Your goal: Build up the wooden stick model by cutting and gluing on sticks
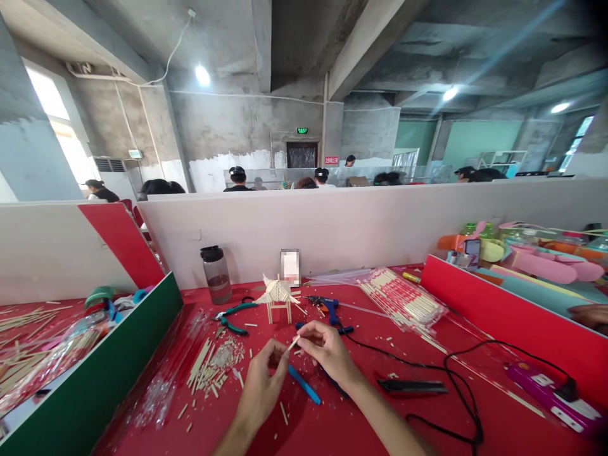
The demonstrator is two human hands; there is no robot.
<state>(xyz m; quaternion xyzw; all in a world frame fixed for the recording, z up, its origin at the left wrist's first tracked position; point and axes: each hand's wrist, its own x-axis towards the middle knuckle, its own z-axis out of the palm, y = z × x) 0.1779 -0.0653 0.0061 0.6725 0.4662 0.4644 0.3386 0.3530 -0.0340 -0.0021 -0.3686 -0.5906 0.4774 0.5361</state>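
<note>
My left hand (263, 381) and my right hand (329, 354) meet over the red table, each with fingertips pinched on a short pale wooden stick (293, 342). Just beyond them stands a small pavilion model (277, 291) built of sticks, with a flared roof on thin legs. Behind my right hand lies a blue glue gun (329, 306). A blue pen-like tool (304, 385) rests below my fingers, and teal-handled pliers (236, 316) sit to the left, near cut sticks (202, 364) and small offcuts (228, 354).
A dark bottle (216, 276) stands by the white partition (361, 221). Packed sticks (403, 296), a black cutter (412, 386), a purple power strip (553, 396) and its looping black cord lie right. Green (118, 361) and red (475, 304) boards flank the table. Several people sit beyond.
</note>
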